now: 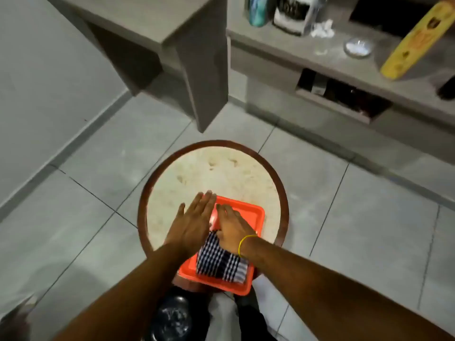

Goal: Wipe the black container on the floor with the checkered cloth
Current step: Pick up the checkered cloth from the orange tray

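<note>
A round pale-topped stool with a dark wooden rim (pixel 275 173) stands on the grey tiled floor (pixel 344 217), bearing an orange rectangular plastic tray (pixel 248 212). The folded blue-and-white checkered cloth (pixel 219 263) lies on the tray. Left hand (pixel 192 222) rests flat, fingers straight; right hand (pixel 234 230) presses flat on the cloth's end. The round black container (pixel 172 316) sits on the floor below the stool

A round stool (pixel 214 168) with a pale top and dark rim stands on the grey tiled floor (pixel 344 217) at frame centre. An orange tray (pixel 248 212) lies on its near edge, overhanging slightly. A black container (pixel 172 318) sits on the floor below.
</note>
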